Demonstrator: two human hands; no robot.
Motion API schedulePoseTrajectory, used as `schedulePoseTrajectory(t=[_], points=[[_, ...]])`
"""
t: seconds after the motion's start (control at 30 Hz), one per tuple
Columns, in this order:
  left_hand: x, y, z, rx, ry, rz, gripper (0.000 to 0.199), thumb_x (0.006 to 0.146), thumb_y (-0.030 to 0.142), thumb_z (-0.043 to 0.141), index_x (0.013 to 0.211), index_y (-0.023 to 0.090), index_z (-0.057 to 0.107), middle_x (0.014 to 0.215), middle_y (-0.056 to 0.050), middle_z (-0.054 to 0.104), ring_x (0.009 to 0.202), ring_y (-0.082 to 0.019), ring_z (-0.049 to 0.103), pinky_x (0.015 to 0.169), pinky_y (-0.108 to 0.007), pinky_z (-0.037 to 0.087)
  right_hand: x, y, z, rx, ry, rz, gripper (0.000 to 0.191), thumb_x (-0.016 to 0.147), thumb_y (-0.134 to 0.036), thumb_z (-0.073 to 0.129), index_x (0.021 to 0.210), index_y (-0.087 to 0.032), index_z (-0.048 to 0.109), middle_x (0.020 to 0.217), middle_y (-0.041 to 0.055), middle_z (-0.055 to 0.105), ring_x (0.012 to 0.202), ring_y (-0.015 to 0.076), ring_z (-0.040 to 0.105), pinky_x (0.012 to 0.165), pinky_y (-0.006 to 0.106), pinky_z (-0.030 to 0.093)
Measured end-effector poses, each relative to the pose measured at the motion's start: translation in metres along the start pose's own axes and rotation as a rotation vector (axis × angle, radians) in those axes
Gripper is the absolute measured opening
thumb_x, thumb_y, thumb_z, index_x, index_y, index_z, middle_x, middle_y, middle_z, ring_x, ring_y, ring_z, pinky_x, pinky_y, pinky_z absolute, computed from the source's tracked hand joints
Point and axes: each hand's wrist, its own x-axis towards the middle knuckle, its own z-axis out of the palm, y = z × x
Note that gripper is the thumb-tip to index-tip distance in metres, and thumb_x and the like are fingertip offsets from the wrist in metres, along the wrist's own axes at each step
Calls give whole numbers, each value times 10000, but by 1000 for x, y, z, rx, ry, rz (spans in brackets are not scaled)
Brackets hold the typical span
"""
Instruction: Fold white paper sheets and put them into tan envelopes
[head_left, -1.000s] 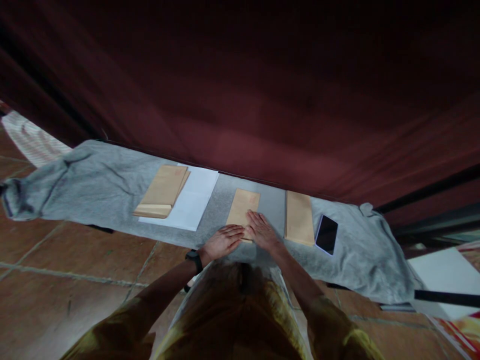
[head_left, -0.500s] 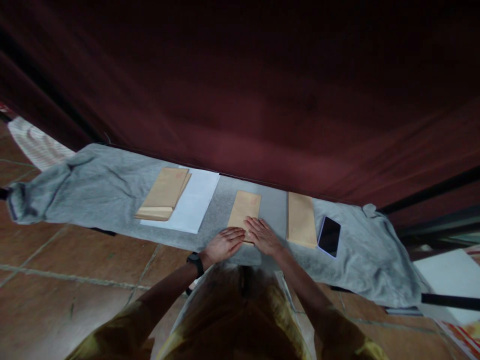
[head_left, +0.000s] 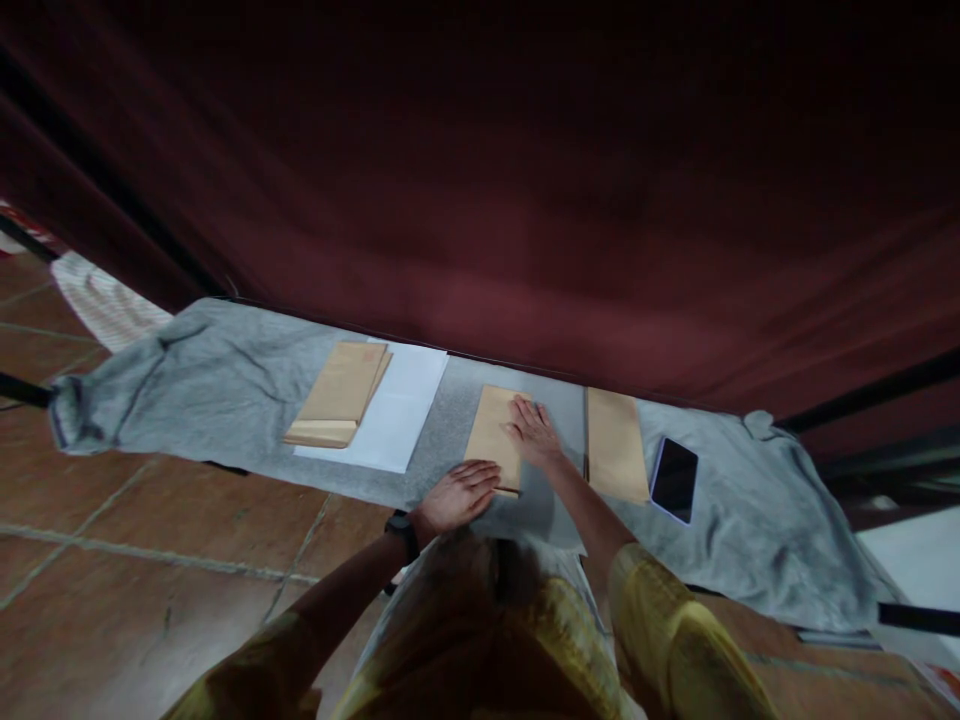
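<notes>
A brown envelope [head_left: 491,425] lies on the grey cloth [head_left: 442,440] right in front of me. Across its lower left corner rests my left hand [head_left: 460,495], palm down with the fingers stretched out. My right hand [head_left: 534,432] is flat on the upper right part of the envelope, its fingers apart. Neither hand is closed round anything. The fingers of my right hand cover the envelope's top right corner.
To the left, brown envelopes [head_left: 341,390] overlap white paper sheets [head_left: 405,405]. On the right are another stack of brown envelopes [head_left: 616,445] and a phone [head_left: 675,480]. A dark red curtain [head_left: 487,220] hangs behind the cloth-covered surface.
My right hand has slid up from the envelope's lower edge to its upper right part, away from my left hand. The left hand stays at the lower left corner. The view has shifted slightly.
</notes>
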Motion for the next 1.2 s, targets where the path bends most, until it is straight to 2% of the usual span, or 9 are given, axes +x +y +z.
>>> schedulePoseTrajectory(t=[0.3,0.57,0.9,1.2], points=[[-1,-1,2,2,2,-5,300,1033,246,513,1285,188,665,1387,-96,687,1342,-229,603,1133,-438,509,16,0,5,7,-4,-41,622,1078,-413,329,1629,-125,318,1684,136,303,1575,266,286,1304,527,175],[0,1,0,26,-10,7,299,1033,240,503,1276,175,664,1371,-97,696,1326,-240,615,1121,-436,517,21,-14,0,12,-33,-110,594,1082,-406,362,1609,-133,365,1687,116,307,1563,267,313,1303,495,203],[0,1,2,38,7,-8,292,1035,256,507,1259,176,676,1333,-88,716,1283,-226,641,1118,-417,516,2,-28,-4,21,-27,-252,550,1098,-359,360,1601,-138,378,1677,108,351,1548,240,343,1306,476,216],[-1,2,1,21,-9,-27,304,1032,249,513,1285,179,667,1311,-94,721,1293,-220,630,1127,-414,504,-20,-37,-1,80,-105,-272,536,1105,-317,317,1621,-175,343,1695,72,311,1571,213,295,1310,459,230]])
